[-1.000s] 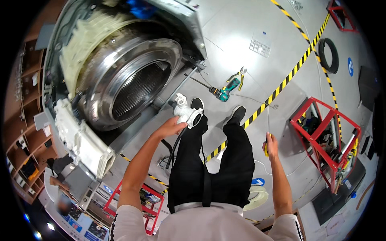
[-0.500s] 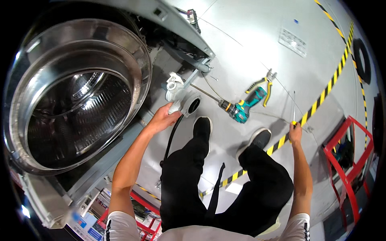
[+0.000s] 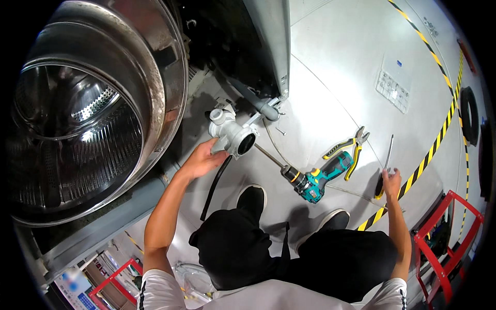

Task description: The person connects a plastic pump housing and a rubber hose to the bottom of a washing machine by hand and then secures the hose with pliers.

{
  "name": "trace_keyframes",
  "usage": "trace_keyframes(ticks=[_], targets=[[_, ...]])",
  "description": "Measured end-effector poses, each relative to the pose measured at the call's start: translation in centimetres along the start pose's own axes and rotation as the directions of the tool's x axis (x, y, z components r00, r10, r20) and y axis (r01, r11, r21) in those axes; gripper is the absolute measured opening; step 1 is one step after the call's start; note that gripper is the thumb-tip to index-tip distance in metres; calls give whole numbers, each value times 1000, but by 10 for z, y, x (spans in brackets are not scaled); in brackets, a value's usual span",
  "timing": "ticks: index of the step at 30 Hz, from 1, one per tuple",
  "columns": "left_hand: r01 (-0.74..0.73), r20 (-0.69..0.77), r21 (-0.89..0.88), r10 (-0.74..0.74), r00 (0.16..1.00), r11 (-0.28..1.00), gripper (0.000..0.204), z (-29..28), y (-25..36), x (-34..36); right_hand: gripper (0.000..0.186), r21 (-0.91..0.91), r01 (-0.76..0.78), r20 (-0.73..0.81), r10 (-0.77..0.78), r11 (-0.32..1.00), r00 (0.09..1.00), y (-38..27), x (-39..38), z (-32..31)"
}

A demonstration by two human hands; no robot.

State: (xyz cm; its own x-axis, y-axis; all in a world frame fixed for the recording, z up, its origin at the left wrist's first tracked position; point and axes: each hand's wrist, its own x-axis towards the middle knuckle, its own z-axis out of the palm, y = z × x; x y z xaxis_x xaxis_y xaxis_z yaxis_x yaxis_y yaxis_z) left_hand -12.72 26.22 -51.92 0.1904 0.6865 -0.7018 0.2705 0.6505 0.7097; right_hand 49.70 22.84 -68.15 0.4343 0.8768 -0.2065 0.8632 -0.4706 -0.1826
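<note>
My left hand (image 3: 204, 159) grips a white plastic pump housing (image 3: 232, 132) with a dark round opening, held above the floor beside the machine; a black hose (image 3: 213, 191) hangs below it. My right hand (image 3: 391, 181) is low at the right, fingers loosened and apart at the side of a yellow-and-black screwdriver (image 3: 388, 155), which appears to rest on the floor. Between my hands lie a teal cordless drill (image 3: 318, 183) with a long bit and yellow-handled pliers (image 3: 354, 147).
A washing machine's steel drum (image 3: 155, 88) and frame (image 3: 276, 41) fill the left. A parts case (image 3: 392, 88), black rubber ring (image 3: 469, 116) and hazard tape (image 3: 434, 147) are on the floor. Red metal racks (image 3: 444, 232) stand right and lower left. My knees and shoes occupy the lower middle.
The view has moved down and closer to the drum as I squat. My right hand has lowered the screwdriver and loosened its fingers; my left hand still holds the housing.
</note>
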Motion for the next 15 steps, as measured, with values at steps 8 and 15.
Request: trace_keyframes(ticks=[8,15], targets=[[-205,7,539,239,971,817,48,29,33,-5,40,642,195,419,-552,741,721,-211,-16,-88],[-427,129,464,418,899,776,47,78,15,18,68,725,-60,663,-671,687,332,-310,-76,-82]])
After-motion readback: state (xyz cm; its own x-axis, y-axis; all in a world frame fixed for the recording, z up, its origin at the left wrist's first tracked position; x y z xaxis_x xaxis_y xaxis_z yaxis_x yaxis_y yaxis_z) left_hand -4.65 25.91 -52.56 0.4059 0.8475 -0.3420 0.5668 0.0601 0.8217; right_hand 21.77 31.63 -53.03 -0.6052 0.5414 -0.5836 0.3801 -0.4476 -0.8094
